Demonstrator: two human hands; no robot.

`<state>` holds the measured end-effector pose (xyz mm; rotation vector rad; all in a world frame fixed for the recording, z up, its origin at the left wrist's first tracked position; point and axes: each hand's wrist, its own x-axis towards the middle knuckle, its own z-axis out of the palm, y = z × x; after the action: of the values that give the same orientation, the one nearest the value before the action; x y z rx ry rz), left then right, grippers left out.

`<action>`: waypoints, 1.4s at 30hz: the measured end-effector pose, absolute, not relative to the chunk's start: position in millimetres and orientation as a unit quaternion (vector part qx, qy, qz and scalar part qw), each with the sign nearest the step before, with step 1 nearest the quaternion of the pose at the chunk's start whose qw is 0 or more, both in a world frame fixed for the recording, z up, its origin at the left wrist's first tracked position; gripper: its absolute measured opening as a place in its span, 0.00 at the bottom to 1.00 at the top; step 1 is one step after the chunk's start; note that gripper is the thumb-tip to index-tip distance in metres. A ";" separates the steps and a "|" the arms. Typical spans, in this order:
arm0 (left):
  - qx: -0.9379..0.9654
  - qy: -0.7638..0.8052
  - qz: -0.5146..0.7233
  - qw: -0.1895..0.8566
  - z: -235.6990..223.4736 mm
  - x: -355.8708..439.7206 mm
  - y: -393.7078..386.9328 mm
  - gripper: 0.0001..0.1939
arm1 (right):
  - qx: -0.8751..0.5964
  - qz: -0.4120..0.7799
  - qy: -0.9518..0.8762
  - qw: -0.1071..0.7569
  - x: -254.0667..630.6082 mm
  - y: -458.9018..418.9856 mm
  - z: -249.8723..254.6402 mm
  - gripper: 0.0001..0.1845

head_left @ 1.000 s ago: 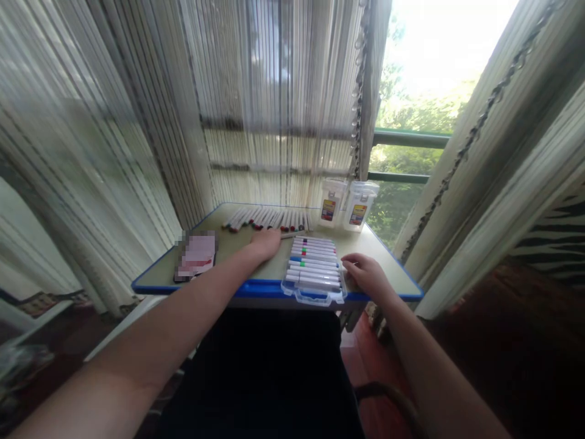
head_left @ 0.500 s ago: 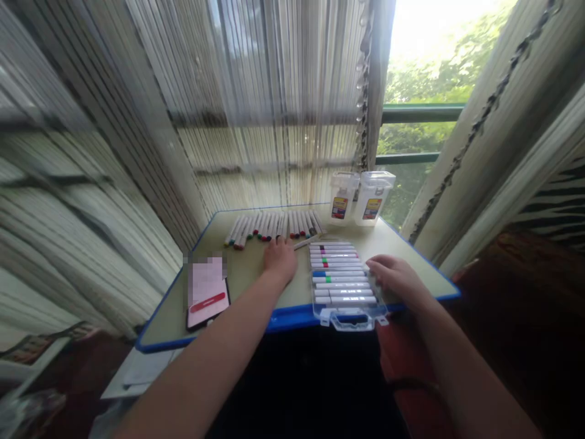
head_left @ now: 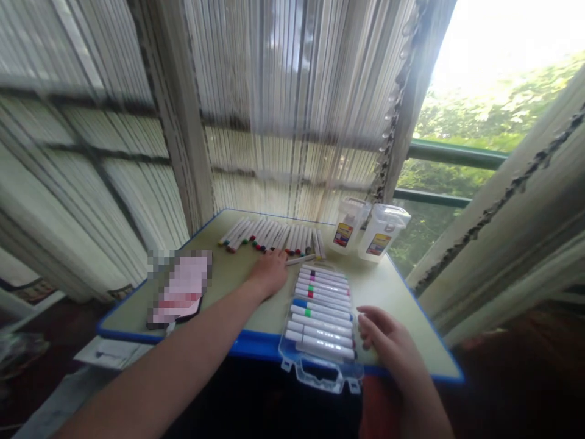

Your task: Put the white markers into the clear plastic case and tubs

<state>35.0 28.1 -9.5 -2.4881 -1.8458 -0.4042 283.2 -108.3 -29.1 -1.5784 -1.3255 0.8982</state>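
Observation:
A loose row of white markers (head_left: 269, 231) with coloured ends lies along the back of the table. My left hand (head_left: 269, 272) reaches to the front of this row, palm down, its stretched fingers at the marker ends; no marker is visibly lifted. Beside it, one marker (head_left: 300, 260) lies crosswise. A clear plastic case (head_left: 320, 379) with a handle stretches to the table's front edge, filled with stacked white markers (head_left: 322, 317), some with blue, green, red or purple bands. Just right of the case rests my right hand (head_left: 386, 335), fingers loosely bent and apart, holding nothing visible.
Two clear plastic boxes (head_left: 386, 235) with labels stand at the table's back right. On the left lies a phone (head_left: 183, 286) with a pink screen, partly blurred. The table (head_left: 228, 280) has a blue rim. String curtains (head_left: 283, 122) hang behind it.
The view has tilted and swung, so the table and everything on it sit lower and slanted. My left hand stays at the marker row; my right hand stays beside the case, its fingers showing more clearly.

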 end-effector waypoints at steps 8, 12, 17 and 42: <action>-0.801 -0.577 -0.162 0.010 -11.9 29.4 29.4 0.10 | -0.658 0.352 -0.509 0.429 281.4 -107.2 -36.7 0.15; -0.811 -0.561 -0.165 0.007 -12.9 28.1 30.0 0.10 | -0.683 0.324 -0.476 0.449 277.3 -100.6 -33.3 0.18; -0.782 -0.579 -0.229 -0.039 -13.3 26.3 31.3 0.15 | -0.701 0.298 -0.426 0.489 273.1 -89.0 -32.8 0.16; -0.659 -0.288 -0.474 -0.508 -5.8 30.3 -66.0 0.18 | -0.516 0.200 -0.676 0.487 261.8 -130.0 -19.2 0.23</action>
<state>30.3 -66.0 -5.8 -3.2210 -1.4048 -2.3138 261.8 -130.0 -19.2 -1.2542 -1.6434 0.4858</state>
